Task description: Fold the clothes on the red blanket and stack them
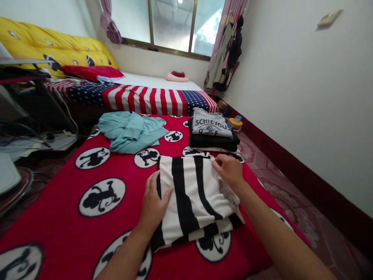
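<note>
A folded black-and-white striped garment lies on a red blanket printed with black cartoon figures in white circles. My left hand lies flat on the garment's left edge, fingers stretched out. My right hand rests on its upper right corner with the fingers curled down, pinching the fabric. Just beyond the striped garment sits a stack of folded clothes topped by a grey printed shirt. A crumpled teal garment lies further left.
A bed with a stars-and-stripes cover, a red pillow and a yellow quilt stands behind. Cables and a desk frame crowd the left. Tiled floor and a white wall run along the right. Clothes hang by the window.
</note>
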Available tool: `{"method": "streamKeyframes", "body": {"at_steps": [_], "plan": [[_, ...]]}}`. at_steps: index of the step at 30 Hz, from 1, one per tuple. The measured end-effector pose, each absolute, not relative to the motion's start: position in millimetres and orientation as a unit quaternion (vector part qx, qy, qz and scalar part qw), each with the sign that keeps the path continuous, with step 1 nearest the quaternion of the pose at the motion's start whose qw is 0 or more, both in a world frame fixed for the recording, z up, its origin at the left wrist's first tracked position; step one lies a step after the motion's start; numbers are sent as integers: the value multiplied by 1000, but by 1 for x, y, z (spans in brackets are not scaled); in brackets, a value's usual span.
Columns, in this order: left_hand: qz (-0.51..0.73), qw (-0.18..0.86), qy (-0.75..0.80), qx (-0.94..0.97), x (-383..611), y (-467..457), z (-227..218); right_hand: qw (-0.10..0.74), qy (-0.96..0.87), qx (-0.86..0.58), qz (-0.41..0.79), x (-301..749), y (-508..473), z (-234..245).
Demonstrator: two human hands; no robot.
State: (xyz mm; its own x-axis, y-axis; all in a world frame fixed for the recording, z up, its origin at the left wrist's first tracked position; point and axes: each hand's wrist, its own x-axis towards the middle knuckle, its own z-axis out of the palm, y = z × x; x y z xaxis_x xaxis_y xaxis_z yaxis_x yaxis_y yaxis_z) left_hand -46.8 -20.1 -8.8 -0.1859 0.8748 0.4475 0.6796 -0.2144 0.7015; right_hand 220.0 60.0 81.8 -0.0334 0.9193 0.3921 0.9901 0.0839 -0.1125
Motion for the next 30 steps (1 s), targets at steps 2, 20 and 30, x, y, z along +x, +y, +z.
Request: {"method": "streamKeyframes", "body": {"at_steps": [2,20,30], "plan": [[452,118,622,628,-45,-20,-6,261,-687,-663,-144,231,66,83],[427,116,646,622,-45,29,31,310,-658,-684,55,228,125,51],[268,17,528,806,-1,23,23,311,-819,-475,88,163,-31,84]]}}
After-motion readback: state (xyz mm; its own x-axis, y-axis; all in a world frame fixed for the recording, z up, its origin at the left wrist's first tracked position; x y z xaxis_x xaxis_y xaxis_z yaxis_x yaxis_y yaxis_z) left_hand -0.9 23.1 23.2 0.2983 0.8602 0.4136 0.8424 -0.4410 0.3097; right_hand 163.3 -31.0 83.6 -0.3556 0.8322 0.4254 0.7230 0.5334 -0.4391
